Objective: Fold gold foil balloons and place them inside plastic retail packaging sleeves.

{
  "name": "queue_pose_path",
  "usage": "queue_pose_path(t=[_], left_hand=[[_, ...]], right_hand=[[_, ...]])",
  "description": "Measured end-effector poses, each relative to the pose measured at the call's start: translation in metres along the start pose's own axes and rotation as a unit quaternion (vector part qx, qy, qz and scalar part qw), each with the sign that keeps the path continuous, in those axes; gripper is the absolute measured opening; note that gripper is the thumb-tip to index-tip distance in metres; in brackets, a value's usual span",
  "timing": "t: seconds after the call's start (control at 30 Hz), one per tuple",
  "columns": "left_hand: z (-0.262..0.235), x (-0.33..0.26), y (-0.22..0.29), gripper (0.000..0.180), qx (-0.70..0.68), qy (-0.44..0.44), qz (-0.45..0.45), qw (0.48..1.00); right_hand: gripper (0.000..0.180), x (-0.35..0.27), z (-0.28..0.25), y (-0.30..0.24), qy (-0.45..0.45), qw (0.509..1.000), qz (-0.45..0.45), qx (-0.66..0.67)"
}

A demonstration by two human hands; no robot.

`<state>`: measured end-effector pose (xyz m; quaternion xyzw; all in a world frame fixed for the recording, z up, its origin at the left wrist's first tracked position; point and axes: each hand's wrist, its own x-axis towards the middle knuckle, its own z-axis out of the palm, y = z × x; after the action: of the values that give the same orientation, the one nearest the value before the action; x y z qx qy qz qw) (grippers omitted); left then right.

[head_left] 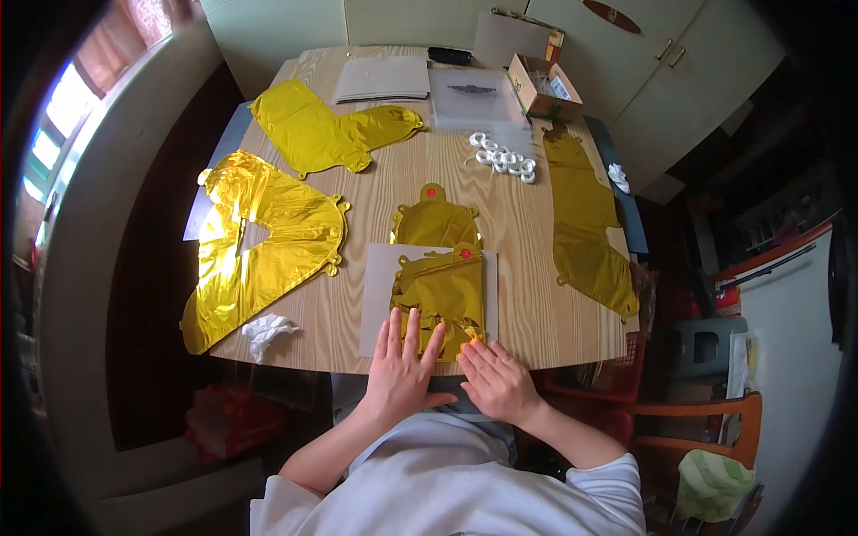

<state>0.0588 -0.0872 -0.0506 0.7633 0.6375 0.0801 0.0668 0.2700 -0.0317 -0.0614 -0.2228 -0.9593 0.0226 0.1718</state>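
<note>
A folded gold foil balloon (442,288) lies over a pale card sheet (376,277) at the table's near edge. Its upper end, with a red-marked tab, extends past the card's far edge. My left hand (400,380) is open, its spread fingers resting on the foil's near part. Beside it, my right hand (498,380) lies flat with fingers stretched and close together over the foil's near right corner. Something small and orange (475,339) shows at its fingertips; I cannot tell what it is.
More flat gold foil balloons lie at the left (268,232), far left (313,129) and right (581,205). White ribbon rolls (505,159), clear plastic bags (474,98), a stack of card sheets (384,79) and an open cardboard box (543,87) are farther back. Crumpled white tissue (268,333) sits near left.
</note>
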Motion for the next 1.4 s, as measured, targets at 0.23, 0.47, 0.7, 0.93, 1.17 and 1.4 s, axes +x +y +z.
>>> queue_pose_path(t=[0.23, 0.47, 0.7, 0.93, 1.17, 1.4], left_hand=[[-0.001, 0.000, 0.001, 0.110, 0.008, -0.012, -0.004, 1.000], [-0.002, 0.000, 0.001, 0.111, 0.012, -0.017, -0.003, 1.000], [-0.002, 0.000, 0.001, 0.111, 0.014, -0.008, 0.000, 1.000], [-0.003, 0.000, 0.001, 0.112, 0.009, -0.017, -0.003, 1.000], [0.001, -0.002, 0.001, 0.114, 0.002, -0.009, -0.001, 1.000], [0.004, -0.002, -0.002, 0.109, 0.016, -0.035, -0.003, 0.999]], right_hand=[[0.037, 0.007, -0.006, 0.011, 0.007, 0.999, 0.016, 0.047], [0.038, 0.024, 0.000, 0.046, -0.013, 0.994, 0.036, 0.102], [0.051, 0.055, 0.014, 0.081, -0.038, 0.999, 0.030, 0.012], [0.058, 0.082, 0.028, 0.113, -0.048, 0.998, 0.049, 0.007], [0.056, 0.102, 0.030, 0.125, -0.030, 0.996, 0.062, -0.056], [0.052, 0.111, 0.007, 0.031, -0.068, 0.979, -0.100, 0.162]])
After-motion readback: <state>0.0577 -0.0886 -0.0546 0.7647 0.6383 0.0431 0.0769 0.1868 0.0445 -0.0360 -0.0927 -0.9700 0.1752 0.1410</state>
